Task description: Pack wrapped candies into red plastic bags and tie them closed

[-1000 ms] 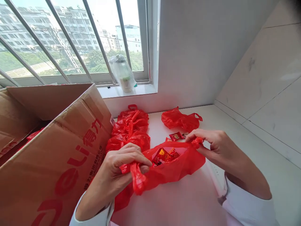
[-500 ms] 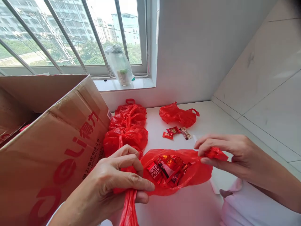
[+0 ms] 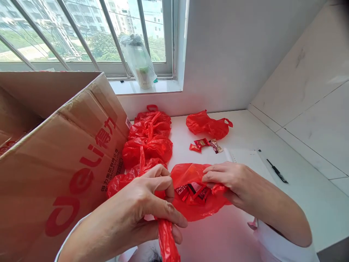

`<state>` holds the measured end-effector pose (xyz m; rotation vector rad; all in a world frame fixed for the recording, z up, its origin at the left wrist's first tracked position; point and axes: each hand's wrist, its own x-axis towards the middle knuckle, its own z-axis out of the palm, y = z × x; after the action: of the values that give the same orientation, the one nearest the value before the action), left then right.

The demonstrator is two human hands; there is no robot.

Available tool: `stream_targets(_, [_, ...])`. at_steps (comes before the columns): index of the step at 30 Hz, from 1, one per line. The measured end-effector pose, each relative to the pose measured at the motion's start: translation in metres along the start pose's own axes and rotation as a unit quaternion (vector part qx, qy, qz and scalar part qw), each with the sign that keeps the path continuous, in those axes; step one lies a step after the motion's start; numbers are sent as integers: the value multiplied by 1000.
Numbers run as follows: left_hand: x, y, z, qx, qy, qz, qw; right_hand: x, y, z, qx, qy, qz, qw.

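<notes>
Hands [image 3: 152, 203] on red bag [image 3: 196, 203]

Red bag [image 3: 203, 203]: thin glossy plastic, crinkled. Box [image 3: 68, 163]: matt brown cardboard. Counter [image 3: 300, 196]: smooth white.

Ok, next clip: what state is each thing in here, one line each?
Red bag: open at the mouth, candies inside, a handle gripped on each side.
Left hand: closed on the twisted left handle.
Right hand: pinching the right handle.
Tied red bags: knotted shut, in a row beside the box.
Cardboard box: open, flap up.
Loose candies: wrapped, on the counter.
Pen: lying flat.
</notes>
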<state>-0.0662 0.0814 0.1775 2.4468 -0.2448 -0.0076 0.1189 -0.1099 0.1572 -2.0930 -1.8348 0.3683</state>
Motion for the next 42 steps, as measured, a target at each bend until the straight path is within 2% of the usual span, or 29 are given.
stream_targets(3, [-5,0,0,7,-12,-18,1000,9,4,19,-103,-25,113,988])
stream_targets(6, [-7,1,-2,26,-29,-31,999,12,9,27,-185,20,152,971])
stream_targets(9, [-8,2,-7,34,-14,-20,999,10,16,27,-214,79,155,961])
stream_targets(13, [-14,0,-14,22,-5,-22,1000,2,20,12,-201,107,163,960])
stream_targets(15, [-19,-3,-16,24,-3,-25,999,-3,19,4,-173,125,136,968])
stream_targets(19, [-22,-2,-18,17,-21,-16,1000,-10,16,-7,-113,219,69,967])
stream_targets(21, [-18,3,-19,0,-19,-17,1000,-14,17,-9,-89,207,46,973])
stream_targets(24, [-6,13,-17,-40,7,-25,999,-19,22,-13,-62,173,8,983])
stream_targets(27, [10,18,-9,-131,74,-52,987,-25,25,-20,-118,260,25,958])
stream_targets(29, [23,16,-1,-215,140,-82,963,-27,25,-23,-148,307,58,938])
stream_targets(31, [34,13,9,-286,200,-115,930,-26,24,-25,-118,319,79,937])
stream_targets(34, [46,9,22,-311,279,-174,892,-23,19,-23,46,323,95,941])
stream_targets(36, [48,11,29,-268,284,-194,900,-20,14,-22,182,312,99,927])
stream_targets(38, [46,15,39,-183,254,-181,932,-18,5,-21,266,293,85,915])
stream_targets(40, [43,21,50,-85,230,-152,958,-15,-8,-19,275,259,41,925])
stream_targets(42, [42,25,60,-12,221,-118,968,-13,-24,-17,248,200,-23,948])
